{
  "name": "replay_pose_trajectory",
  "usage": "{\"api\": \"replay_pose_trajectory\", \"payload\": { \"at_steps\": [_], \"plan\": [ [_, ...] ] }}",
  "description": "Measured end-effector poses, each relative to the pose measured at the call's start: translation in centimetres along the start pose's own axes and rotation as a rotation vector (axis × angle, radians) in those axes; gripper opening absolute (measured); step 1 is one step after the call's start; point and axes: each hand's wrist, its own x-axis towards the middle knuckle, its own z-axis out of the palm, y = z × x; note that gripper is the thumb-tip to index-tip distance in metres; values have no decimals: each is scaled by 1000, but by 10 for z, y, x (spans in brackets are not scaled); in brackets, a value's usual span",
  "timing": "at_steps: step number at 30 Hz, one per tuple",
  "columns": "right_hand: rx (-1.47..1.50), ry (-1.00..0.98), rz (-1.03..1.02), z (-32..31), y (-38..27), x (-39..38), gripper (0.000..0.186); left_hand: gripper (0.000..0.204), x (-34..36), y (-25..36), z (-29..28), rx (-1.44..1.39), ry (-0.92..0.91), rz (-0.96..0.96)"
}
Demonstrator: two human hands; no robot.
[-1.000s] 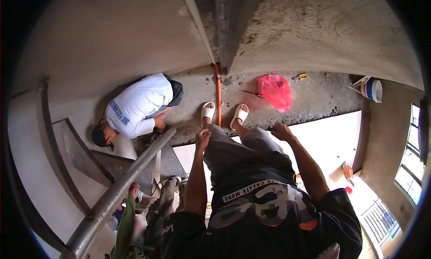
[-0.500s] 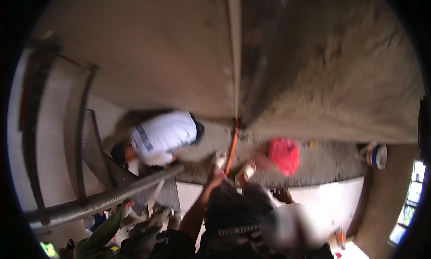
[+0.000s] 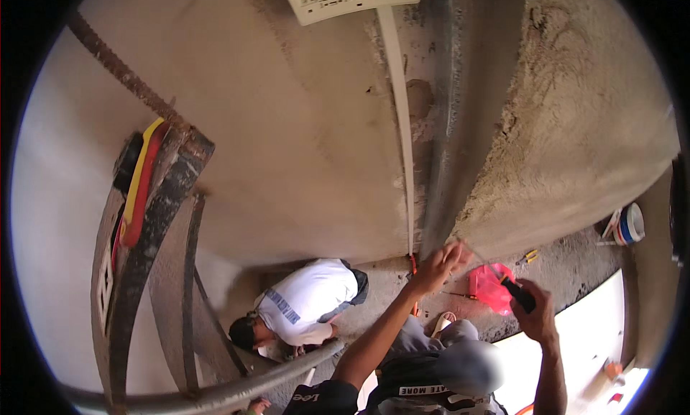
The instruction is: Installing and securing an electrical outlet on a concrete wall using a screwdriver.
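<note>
- Right hand (image 3: 539, 316): fingers wrapped round the handle of a screwdriver (image 3: 518, 294).
- Left hand (image 3: 440, 267): half-curled near its tip; cannot tell if it grips anything.
- Screwdriver slants between the 2 hands, above the pink bag (image 3: 487, 291).
- Likely light, stiff; best held by the handle.

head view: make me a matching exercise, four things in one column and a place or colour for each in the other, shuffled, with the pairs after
1. thick-handled screwdriver
2. plastic bag
3. bucket
4. white panel

A. near the picture's right edge
B. pinkish red
C. at the picture's top edge
D. gripped in the right hand

Pairs: 1-D, 2-B, 3-A, 4-C
</note>
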Motion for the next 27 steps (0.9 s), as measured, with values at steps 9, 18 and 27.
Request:
{"api": "replay_pose_trajectory", "payload": {
  "at_steps": [9, 18, 27],
  "plan": [
    [-483, 486, -391, -34, -186, 9, 45, 33, 49, 227, 3, -517, -112, 462],
    [-778, 648, -541, -54, -255, 48, 36, 33, 108, 313, -3, -838, -322, 534],
    [-860, 702, -542, -54, -275, 56, 35, 32, 114, 326, -8, -888, -382, 569]
  ]
}}
